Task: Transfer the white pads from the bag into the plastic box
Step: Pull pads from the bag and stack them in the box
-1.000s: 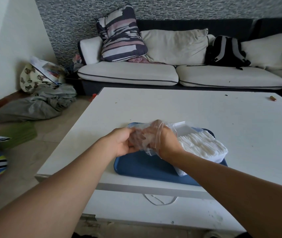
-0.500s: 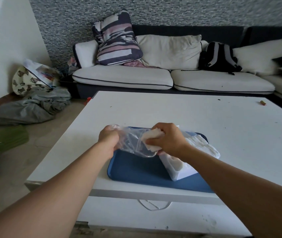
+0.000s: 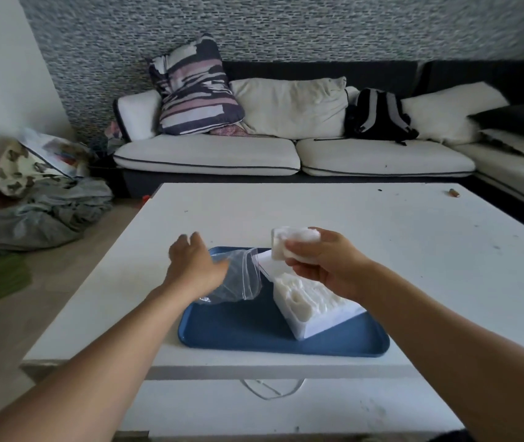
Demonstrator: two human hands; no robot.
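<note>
Pads (image 3: 295,242), white and stacked into a small bundle, are gripped in the right hand (image 3: 327,266), with the thumb pressed on the near face and the fingers curled round the far side. The bundle is held above the far end of the plastic box (image 3: 314,317), clear of it. The bundle is seen as soft and slightly crumpled, its edges blurred.

Below and to the left of that hand, the plastic box is set at an angle on a blue tray (image 3: 254,333), which lies on the white counter (image 3: 350,218). The box is white and translucent, and a dense row of more white pads (image 3: 305,295) is packed on edge inside it, their tops showing as a ridged surface.

Left hand (image 3: 193,266) is stretched out palm down with its fingers straight and relaxed, nothing being clasped by it. A clear bag (image 3: 238,275) is lying just beside and partly under this hand, on the tray, its mouth turned toward the box; whether the hand is touching the bag cannot be told. The bag is crumpled and see-through, and no pads can be made out in it.

Sofa (image 3: 286,154) cushions and a dark backpack (image 3: 378,116) are seen beyond the counter.
</note>
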